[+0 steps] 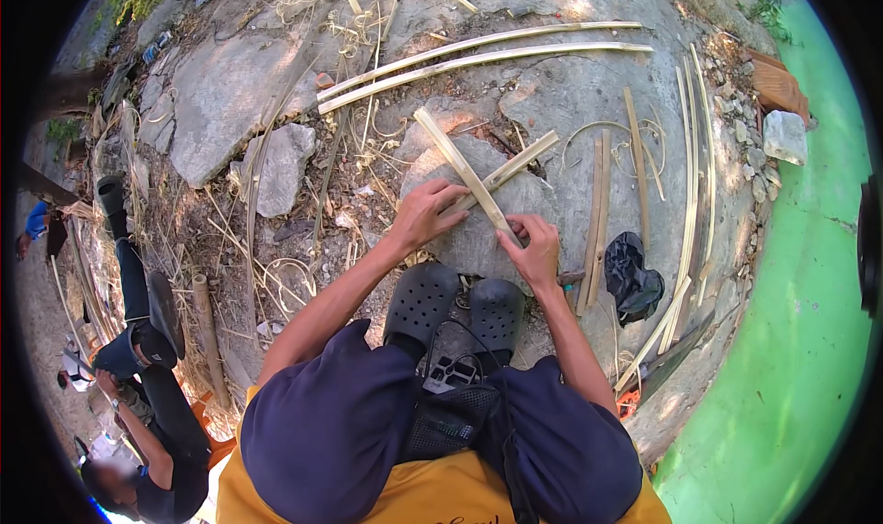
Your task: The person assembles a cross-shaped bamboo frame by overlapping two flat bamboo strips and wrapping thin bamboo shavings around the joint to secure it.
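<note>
Two pale split-bamboo strips cross in an X over a flat stone before my feet. My left hand is closed around the lower left end of one bamboo strip, which slants up to the right. The other bamboo strip lies over it, running from upper left down to my right hand. Thumb and fingers of that hand pinch its lower end. Both hands are just beyond my dark clogs.
Two long bamboo strips lie farther off. More slats, long strips and a black plastic bag are on the right, beside a green surface. Rocks and shavings lie left, near another seated person.
</note>
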`<state>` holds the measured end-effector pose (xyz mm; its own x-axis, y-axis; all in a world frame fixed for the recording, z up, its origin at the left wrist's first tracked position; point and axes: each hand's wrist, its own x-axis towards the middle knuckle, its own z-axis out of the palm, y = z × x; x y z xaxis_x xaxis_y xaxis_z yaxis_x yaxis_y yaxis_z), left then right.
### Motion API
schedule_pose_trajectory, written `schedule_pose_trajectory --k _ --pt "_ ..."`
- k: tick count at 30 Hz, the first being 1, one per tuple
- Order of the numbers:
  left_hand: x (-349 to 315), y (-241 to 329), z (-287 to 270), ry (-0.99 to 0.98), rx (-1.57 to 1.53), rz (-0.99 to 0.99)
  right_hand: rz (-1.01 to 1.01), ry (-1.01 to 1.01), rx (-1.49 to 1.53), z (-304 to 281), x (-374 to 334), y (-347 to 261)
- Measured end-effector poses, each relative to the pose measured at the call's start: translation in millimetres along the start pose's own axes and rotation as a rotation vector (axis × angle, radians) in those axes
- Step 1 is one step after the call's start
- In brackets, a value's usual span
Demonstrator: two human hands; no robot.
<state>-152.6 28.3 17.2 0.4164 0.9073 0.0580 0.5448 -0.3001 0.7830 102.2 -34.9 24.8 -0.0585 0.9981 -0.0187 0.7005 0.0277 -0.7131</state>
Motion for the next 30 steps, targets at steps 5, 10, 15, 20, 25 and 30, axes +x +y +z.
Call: schedule_pose_trajectory --k 5,10,15,20,25,30 --pt "0 1 -1 0.005 -0.021 -0.008 0.000 -0.008 -0.004 -1 1 -2" --pt "-1 3 -1 -0.005 0.005 -0.006 -0.021 -0.008 -0.031 0 -3 -1" --pt "-3 4 0 0.009 0.017 -0.008 -0.091 0.021 -0.105 2 -6 -10" --pt "-3 6 0 0.031 0.010 0.007 -0.119 0.041 -0.127 6 -5 -10" --pt "-8 4 2 0.018 -0.026 -0.075 -0.117 0.065 -0.129 7 -8 -6" --pt "-14 0 1 0.044 0.027 -0.056 -0.101 0.076 -0.101 8 -13 -7"
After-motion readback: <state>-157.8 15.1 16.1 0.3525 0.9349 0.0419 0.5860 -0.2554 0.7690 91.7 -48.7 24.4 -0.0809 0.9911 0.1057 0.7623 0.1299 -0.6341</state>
